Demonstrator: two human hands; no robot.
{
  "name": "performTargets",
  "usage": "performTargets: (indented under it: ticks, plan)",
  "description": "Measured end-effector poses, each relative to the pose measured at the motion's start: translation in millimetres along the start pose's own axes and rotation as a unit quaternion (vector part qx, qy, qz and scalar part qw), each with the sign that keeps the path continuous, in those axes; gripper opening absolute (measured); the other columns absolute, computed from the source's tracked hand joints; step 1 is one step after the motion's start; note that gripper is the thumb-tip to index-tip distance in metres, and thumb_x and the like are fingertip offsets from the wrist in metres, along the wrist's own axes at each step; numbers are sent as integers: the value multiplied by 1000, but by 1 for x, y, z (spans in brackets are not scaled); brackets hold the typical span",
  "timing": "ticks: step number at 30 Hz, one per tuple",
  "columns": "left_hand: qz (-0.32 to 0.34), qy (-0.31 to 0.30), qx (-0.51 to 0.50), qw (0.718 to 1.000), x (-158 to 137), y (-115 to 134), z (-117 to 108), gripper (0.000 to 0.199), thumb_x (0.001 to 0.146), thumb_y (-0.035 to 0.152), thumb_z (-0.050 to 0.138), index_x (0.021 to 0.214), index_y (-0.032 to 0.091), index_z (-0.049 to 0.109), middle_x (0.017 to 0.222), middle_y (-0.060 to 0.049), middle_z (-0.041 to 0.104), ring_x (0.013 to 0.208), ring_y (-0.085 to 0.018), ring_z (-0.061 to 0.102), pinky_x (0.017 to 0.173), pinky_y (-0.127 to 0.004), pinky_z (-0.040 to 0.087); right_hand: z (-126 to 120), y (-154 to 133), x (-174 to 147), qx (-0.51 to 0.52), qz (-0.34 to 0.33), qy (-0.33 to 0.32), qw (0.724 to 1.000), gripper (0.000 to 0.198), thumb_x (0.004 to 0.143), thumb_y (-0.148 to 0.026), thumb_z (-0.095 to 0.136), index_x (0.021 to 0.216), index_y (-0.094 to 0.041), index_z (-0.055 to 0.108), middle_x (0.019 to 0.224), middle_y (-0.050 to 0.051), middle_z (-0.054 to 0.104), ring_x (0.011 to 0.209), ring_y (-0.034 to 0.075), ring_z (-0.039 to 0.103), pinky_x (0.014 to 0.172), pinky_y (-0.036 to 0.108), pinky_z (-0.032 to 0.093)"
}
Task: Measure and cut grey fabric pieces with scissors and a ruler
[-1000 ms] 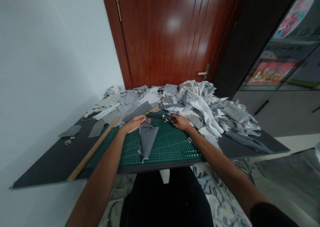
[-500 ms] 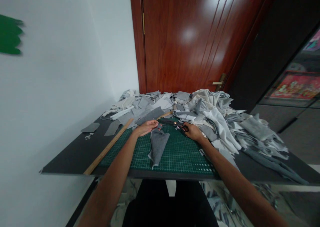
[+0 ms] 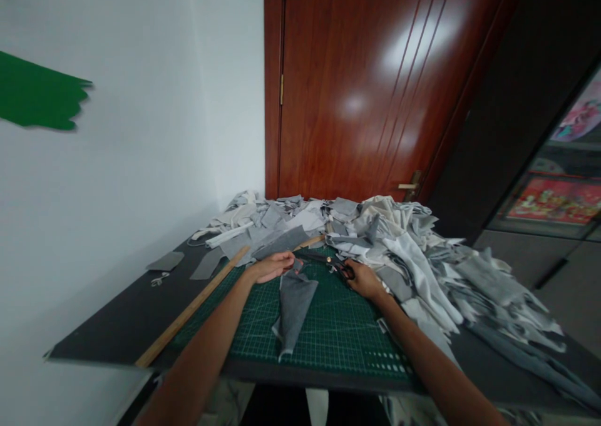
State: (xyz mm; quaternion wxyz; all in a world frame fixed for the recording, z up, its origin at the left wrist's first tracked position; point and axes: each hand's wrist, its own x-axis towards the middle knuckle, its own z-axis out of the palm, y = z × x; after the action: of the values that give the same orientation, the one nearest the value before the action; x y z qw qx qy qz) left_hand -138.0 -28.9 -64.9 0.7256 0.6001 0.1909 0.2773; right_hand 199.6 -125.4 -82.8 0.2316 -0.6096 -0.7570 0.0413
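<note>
My left hand [image 3: 273,267] is closed in a pinch on the upper end of a grey fabric piece [image 3: 297,307], which hangs down over the green cutting mat [image 3: 338,332]. In my right hand [image 3: 360,278] is a pair of black scissors [image 3: 328,261], its fingers in the handles. The blades point left, towards the fabric's top end beside my left fingertips. Whether the blades touch the cloth I cannot tell.
A wooden ruler [image 3: 197,302] lies along the mat's left side. Heaped grey and white fabric scraps [image 3: 404,244] cover the table's back and right. A grey scrap [image 3: 165,261] lies on the black table [image 3: 107,326] at left. Behind stands a brown door [image 3: 347,101].
The view has tilted up, so the table sits lower in the picture. Both hands keep their hold on the fabric and the scissors, with little other movement.
</note>
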Motion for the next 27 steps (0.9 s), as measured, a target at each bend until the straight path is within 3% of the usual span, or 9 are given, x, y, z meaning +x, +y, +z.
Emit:
performTargets:
  ticks: [10,16,27]
  plan:
    - [-20,-14,55,998,-2,4,-1,39,79,46,89,93,17,68,109,-7,73,99,-18,68,95,-33,50,-2,-5,3,25,-11,3,1000,11,85,-13,59,93,-20,60,77,1,63,69,16,54,64,26,28]
    - [-16,-18,105,994,-1,5,0,40,80,50,87,96,16,71,106,-7,71,91,-16,65,86,-28,48,-1,-4,3,21,-14,8,1000,13,84,-14,62,95,-20,62,79,2,65,70,16,54,65,26,29]
    - [3,-9,154,988,-3,6,7,40,85,50,82,102,15,74,97,-5,69,91,-17,62,88,-30,46,-8,-10,2,-8,12,1,1000,11,89,-17,61,99,-20,64,84,3,69,73,17,59,65,26,30]
